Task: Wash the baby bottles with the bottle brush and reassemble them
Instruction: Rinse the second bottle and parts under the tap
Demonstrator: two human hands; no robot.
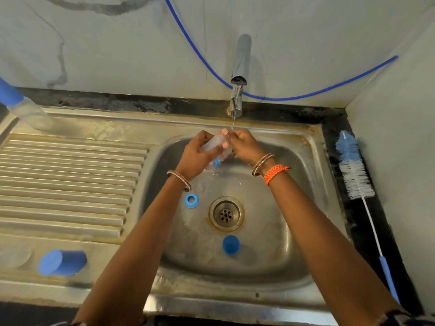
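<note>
The step in hand seems to be the rinsing of one bottle [215, 147]. It is held over the back of the sink [313, 147], just under the thin stream from the tap [240, 67]. The left hand [196, 156] has its fingers curled around the clear body, which lies tilted. The right hand [242, 143] pinches at the upper end of it, with the fingers bent close together; what exactly they press I cannot tell.

The brush [353, 170] lies unused on the dark ledge along the right edge of the sink. A blue ring [191, 200] and a blue cap [231, 244] lie in the basin, near the drain. Another cap [61, 262] lies at the front left corner of the draining board, and a second bottle [23, 107] at its back left corner.

I judge that the next move is for the right hand to let go and reach to the right for the brush.
</note>
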